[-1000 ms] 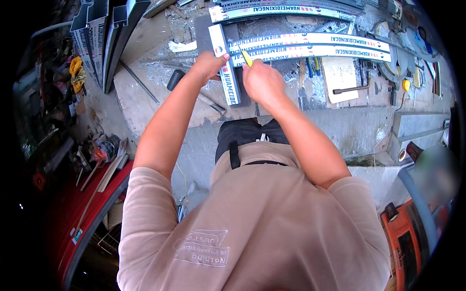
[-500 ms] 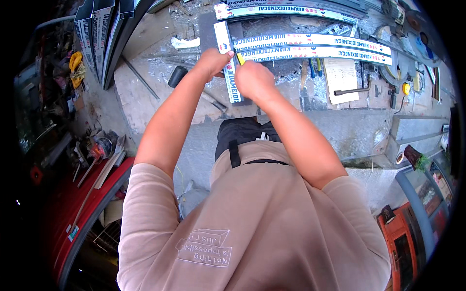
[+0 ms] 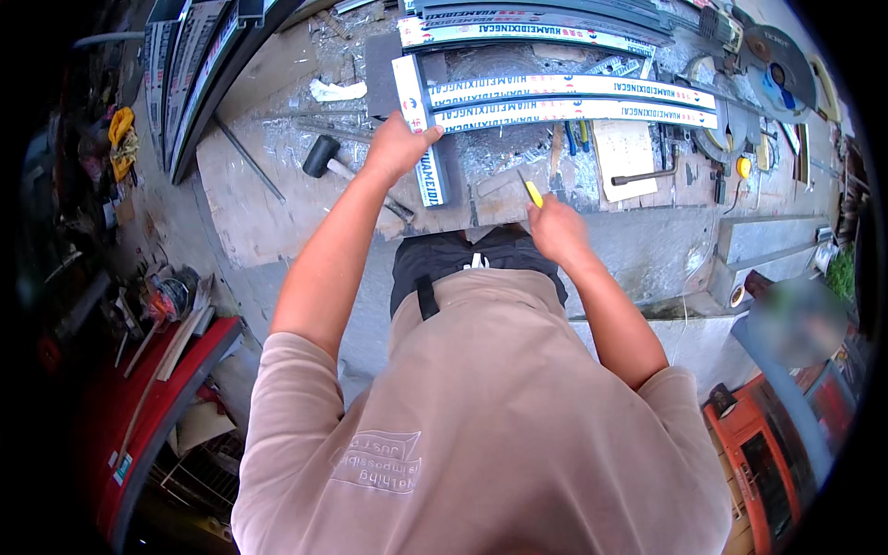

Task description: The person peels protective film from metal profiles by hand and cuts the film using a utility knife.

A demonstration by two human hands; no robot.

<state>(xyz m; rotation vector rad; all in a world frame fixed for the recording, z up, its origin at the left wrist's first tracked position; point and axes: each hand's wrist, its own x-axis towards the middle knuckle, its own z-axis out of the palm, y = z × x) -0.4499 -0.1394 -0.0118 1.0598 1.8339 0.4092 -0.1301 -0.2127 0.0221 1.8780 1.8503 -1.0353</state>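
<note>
My left hand is closed around a short metal profile faced with printed white film, its thumb at the near corner of the joint. Two long film-covered profiles run off to the right from that short piece, lying on the workbench. To the right and nearer to me, my right hand grips a slim yellow-handled tool with a thin dark tip pointing away. The tip is apart from the profiles, and whether it is a blade or a shaft cannot be made out.
A black-headed mallet lies left of the frame on the workbench. To the right are a paper sheet, a socket wrench and a cutting saw. More profiles are stacked behind; several stand upright at left.
My right hand has pulled back from the joint toward me and to the right, still holding the yellow-handled tool. My left hand stays on the short profile. The view has shifted slightly.
</note>
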